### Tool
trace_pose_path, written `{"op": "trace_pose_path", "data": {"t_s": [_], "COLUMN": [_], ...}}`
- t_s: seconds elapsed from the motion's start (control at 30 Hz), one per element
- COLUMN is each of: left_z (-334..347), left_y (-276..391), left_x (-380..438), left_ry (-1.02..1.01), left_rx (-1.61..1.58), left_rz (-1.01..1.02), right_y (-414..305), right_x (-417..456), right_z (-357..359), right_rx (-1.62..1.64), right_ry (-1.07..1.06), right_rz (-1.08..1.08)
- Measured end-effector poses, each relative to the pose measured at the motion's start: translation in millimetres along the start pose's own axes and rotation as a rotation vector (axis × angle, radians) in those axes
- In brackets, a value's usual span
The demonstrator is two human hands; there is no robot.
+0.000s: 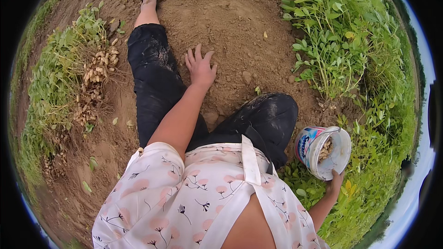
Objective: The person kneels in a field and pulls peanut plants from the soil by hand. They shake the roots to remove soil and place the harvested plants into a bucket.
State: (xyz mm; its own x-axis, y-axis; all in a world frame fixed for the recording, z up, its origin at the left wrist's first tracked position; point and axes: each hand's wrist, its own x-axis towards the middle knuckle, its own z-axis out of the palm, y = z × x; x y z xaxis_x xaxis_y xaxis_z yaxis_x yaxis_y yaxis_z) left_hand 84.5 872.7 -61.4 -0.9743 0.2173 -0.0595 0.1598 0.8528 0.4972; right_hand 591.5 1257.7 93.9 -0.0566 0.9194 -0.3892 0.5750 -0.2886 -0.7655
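Fingers apart and holding nothing, my left hand [200, 69] is over the bare brown soil [232, 41] between my legs. Whether its fingertips touch the ground is hard to tell. My right hand [335, 181] grips the rim of a white plastic bucket [341, 154] with a printed label and a thin wire handle. The bucket is tilted, its mouth facing right, and some peanuts in the shell [325, 150] lie inside. It is beside my bent right knee [273, 114], just above green leaves.
Uprooted peanut plants [57, 76] lie along the left, with clusters of pods [100, 67] turned toward my outstretched left leg [152, 65]. A dense row of leafy peanut plants [335, 31] runs down the right side. Small clods [246, 76] and fallen leaves dot the soil.
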Motion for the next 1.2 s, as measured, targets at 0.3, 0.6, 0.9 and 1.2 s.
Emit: {"op": "trace_pose_path", "data": {"t_s": [0.3, 0.6, 0.9, 1.2], "left_z": [-4, 2, 0, 14], "left_y": [-6, -1, -3, -5], "left_x": [-2, -2, 2, 1], "left_ry": [-0.184, -0.330, -0.325, -0.261], "left_rx": [0.163, 0.258, 0.231, 0.229], "left_rz": [0.067, 0.072, 0.080, 0.106], "right_y": [-128, -269, -367, -304], "right_x": [-38, -31, -16, -17], "right_z": [70, 155, 409, 574], "right_rx": [-0.189, 0.098, 0.172, 0.121], "right_ry": [-0.009, -0.432, -0.785, -0.846], "right_rz": [-0.191, -0.483, -0.290, -0.214]}}
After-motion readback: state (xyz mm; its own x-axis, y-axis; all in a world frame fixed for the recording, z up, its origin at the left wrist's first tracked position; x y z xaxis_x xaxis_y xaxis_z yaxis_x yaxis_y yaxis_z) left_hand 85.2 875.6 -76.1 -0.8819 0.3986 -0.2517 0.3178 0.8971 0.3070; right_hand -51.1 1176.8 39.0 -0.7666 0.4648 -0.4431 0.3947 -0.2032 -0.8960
